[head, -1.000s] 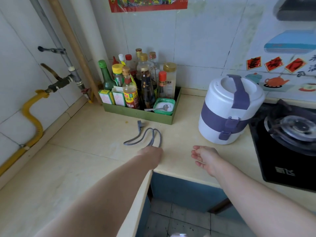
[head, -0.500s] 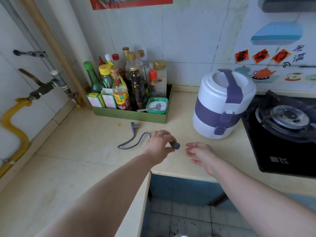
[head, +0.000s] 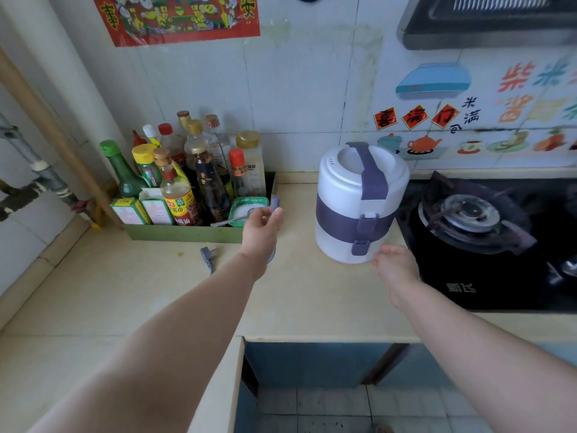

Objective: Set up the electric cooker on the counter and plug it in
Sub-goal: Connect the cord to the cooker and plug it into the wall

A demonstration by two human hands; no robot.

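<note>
The white electric cooker (head: 352,210) with a purple band, clasp and handle stands upright on the beige counter (head: 312,295), next to the stove. My left hand (head: 262,232) is raised to the left of the cooker and is shut on one end of the grey power cord (head: 275,204), whose connector sticks up above my fingers. The cord's other plug end (head: 207,256) lies on the counter left of my wrist. Fingers apart, my right hand (head: 395,265) is at the cooker's front base and holds nothing.
A green tray (head: 187,234) with several sauce bottles, small boxes and a spoon stands against the back wall at left. A black gas stove (head: 484,245) fills the right side. Pipes and a wooden pole run along the left wall. The counter has an inner corner edge below my arms.
My left hand picked the cord's end off the counter and lifted it up toward the cooker. My right hand moved forward to the cooker's base. The view came closer.
</note>
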